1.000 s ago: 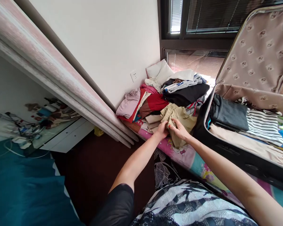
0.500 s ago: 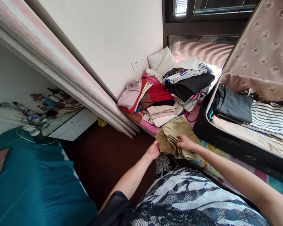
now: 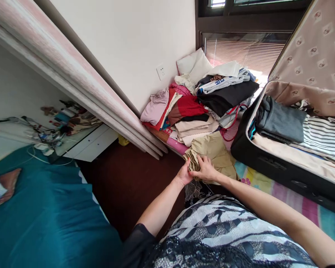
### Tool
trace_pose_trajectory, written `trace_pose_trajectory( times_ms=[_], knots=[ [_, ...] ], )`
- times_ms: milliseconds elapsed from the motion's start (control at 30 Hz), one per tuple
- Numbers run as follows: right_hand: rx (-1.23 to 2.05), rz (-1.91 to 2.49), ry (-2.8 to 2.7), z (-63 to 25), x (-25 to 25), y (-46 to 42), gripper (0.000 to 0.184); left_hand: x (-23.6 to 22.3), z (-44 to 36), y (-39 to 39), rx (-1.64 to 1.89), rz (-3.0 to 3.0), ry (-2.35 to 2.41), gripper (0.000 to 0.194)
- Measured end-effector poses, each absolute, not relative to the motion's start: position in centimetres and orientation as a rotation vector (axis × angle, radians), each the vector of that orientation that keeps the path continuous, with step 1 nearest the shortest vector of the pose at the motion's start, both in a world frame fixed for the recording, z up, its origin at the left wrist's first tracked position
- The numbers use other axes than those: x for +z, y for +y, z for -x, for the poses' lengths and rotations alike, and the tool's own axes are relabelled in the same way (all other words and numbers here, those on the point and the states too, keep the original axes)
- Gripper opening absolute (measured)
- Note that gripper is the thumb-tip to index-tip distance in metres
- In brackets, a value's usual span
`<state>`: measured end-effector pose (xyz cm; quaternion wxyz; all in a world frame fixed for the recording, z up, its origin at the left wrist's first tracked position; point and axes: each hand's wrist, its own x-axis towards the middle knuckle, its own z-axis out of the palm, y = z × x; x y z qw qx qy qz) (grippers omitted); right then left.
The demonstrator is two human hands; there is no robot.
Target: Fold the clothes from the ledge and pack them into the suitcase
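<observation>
Pinching gathered waistband of khaki garment (image 3: 216, 149) between left fingers (image 3: 187, 163) and right fingers (image 3: 202, 162), probably to keep folds lined up.

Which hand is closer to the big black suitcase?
Right. The right hand grips the khaki garment on the side toward the suitcase. The left hand holds the garment's bunched end, farther from the suitcase.

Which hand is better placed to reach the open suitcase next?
Probably the right hand: it is nearer the suitcase, while the left hand grips the gathered edge of the khaki garment, farther away.
</observation>
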<state>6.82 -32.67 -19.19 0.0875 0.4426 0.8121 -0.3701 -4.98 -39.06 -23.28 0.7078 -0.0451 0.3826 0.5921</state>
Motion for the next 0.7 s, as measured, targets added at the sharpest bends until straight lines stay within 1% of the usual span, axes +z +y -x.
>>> trace_pose_trajectory(
  times_ms=[67, 100, 133, 167, 233, 300, 333, 433, 500, 567, 600, 700],
  knots=[
    [-1.177, -1.317, 2.406, -7.3, -18.0, -32.7, 0.121, -20.9, 4.4, -39.5, 1.323, 0.053, 0.854, 0.043],
    [-1.243, -1.311, 2.421, -7.8, -17.1, -32.6, 0.126, -19.4, 4.1, -39.8, 1.329, 0.0, 0.845, 0.047],
    [-1.324, -1.291, 2.461, -8.4, -15.9, -32.4, 0.127, -17.7, 3.7, -40.1, 1.328, -0.067, 0.83, 0.053],
    [-1.411, -1.252, 2.517, -9.1, -14.6, -32.2, 0.122, -15.9, 3.5, -40.4, 1.316, -0.14, 0.812, 0.059],
    [-1.542, -1.156, 2.63, -10.9, -11.4, -31.5, 0.1, -12.3, 3.1, -41.1, 1.257, -0.277, 0.779, 0.07],
    [-1.585, -1.142, 2.694, -12.9, -8.1, -30.9, 0.079, -9.2, 2.9, -41.8, 1.186, -0.403, 0.749, 0.076],
    [-1.597, -1.157, 2.72, -14.0, -6.5, -30.5, 0.072, -8.0, 2.8, -42.0, 1.168, -0.468, 0.74, 0.079],
    [-1.697, -1.176, 2.832, -17.2, -2.2, -29.1, 0.054, -6.2, 2.3, -41.3, 1.165, -0.693, 0.765, 0.083],
    [-1.714, -1.174, 2.962, -19.5, 0.7, -27.8, 0.04, -5.8, 1.5, -39.5, 1.153, -0.859, 0.814, 0.081],
    [-1.552, -1.169, 3.198, -21.9, 4.0, -26.5, 0.031, -5.1, -0.1, -36.5, 1.133, -1.007, 0.848, 0.072],
    [-1.387, -1.169, 3.349, -23.2, 5.8, -25.8, 0.029, -4.3, -1.1, -34.8, 1.132, -1.065, 0.837, 0.068],
    [-0.638, -1.228, 3.682, -27.1, 10.9, -23.5, 0.036, -0.5, -4.8, -29.2, 1.148, -1.113, 0.648, 0.062]
  ],
)
